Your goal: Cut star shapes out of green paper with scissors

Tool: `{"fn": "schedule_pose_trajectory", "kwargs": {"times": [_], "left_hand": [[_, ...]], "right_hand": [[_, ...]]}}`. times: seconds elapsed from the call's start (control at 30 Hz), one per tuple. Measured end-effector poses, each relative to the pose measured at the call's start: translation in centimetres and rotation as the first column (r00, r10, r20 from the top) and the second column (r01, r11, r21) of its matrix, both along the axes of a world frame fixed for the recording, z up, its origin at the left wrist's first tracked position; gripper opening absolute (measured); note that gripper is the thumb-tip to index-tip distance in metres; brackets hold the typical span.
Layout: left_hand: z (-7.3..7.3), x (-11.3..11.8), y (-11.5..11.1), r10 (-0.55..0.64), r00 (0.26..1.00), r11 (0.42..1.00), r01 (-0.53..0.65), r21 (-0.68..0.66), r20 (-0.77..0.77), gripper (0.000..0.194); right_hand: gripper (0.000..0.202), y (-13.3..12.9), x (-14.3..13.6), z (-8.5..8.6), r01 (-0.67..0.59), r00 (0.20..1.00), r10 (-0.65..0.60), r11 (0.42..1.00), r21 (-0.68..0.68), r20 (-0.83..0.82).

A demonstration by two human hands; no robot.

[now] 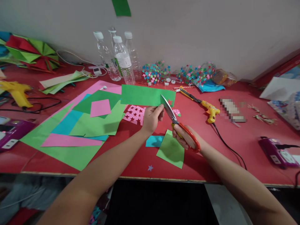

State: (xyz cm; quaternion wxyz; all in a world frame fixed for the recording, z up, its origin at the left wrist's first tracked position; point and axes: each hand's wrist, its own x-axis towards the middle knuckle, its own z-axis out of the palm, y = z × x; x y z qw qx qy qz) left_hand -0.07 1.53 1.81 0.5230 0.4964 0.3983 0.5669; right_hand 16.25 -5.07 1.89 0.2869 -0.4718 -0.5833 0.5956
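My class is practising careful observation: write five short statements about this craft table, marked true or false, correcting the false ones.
1. The right hand holds scissors. True.
2. The left hand holds a pink sheet. False: it holds a green strip.
3. One yellow glue gun lies left of both hands, another to their right. True.
4. The clear bottles lie at the front edge of the table. False: they stand near the wall.
5. A single star lies near the front edge. True.

R hand [184, 135] partly behind scissors [173, 120]; L glue gun [16, 91] cut off @ edge
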Motion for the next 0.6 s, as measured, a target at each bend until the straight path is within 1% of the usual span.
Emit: {"fn": "schedule_pose_trajectory", "kwargs": {"times": [0.43, 0.6], "left_hand": [[0.0, -0.1, 0.2, -0.018, 1.000, 0.999, 0.019, 0.043, -0.020, 0.045], [0.1, -0.2, 0.1, -0.014, 1.000, 1.000, 0.014, 0.026, -0.005, 0.043]], "right_hand": [[0.051, 0.1, 0.0, 0.9, 0.036, 0.998, -0.035, 0.999, -0.008, 0.056], [0.052, 0.1, -0.1, 1.4, 0.051, 0.995, -0.049, 0.999, -0.013, 0.091]]}}
